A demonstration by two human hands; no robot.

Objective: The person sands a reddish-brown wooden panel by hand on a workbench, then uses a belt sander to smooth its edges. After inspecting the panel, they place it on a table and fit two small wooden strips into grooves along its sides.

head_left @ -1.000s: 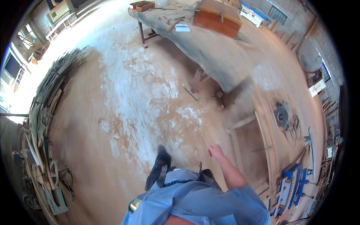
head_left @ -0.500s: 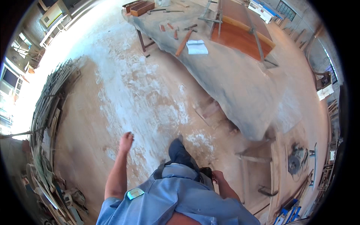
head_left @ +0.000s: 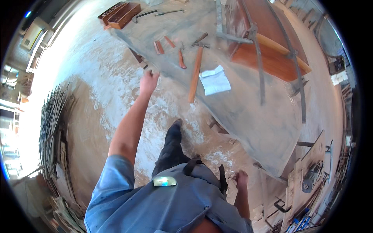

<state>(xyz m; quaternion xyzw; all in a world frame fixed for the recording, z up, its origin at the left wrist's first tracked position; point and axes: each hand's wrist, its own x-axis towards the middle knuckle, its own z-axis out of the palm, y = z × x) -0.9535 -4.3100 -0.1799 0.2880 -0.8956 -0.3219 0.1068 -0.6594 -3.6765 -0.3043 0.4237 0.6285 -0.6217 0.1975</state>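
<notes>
My left hand [head_left: 149,81], fingers curled in and seemingly holding nothing, is stretched forward beside the near left edge of a grey-covered table [head_left: 256,128]. Hanging low by my right hip, my right hand [head_left: 241,179] has loosely bent fingers and no object showing in it. On the table lie a hammer [head_left: 197,72] with a long wooden handle, a second hammer [head_left: 201,37], and a small red-handled tool [head_left: 182,59]. Next to the long hammer is a folded white cloth or paper [head_left: 215,80]. Short red-brown pieces [head_left: 159,47] lie farther left.
A reddish wooden panel piece [head_left: 264,58] with metal bar clamps [head_left: 259,66] stands on the table's right. Brown wooden boxes [head_left: 123,16] sit at its far left corner. Piled rods and boards [head_left: 54,120] line the left. A grey power tool [head_left: 312,176] rests on a board at right.
I have walked forward, so the table and its tools are closer. My left arm has swung forward and up toward the table edge; my right hand has moved out from my hip.
</notes>
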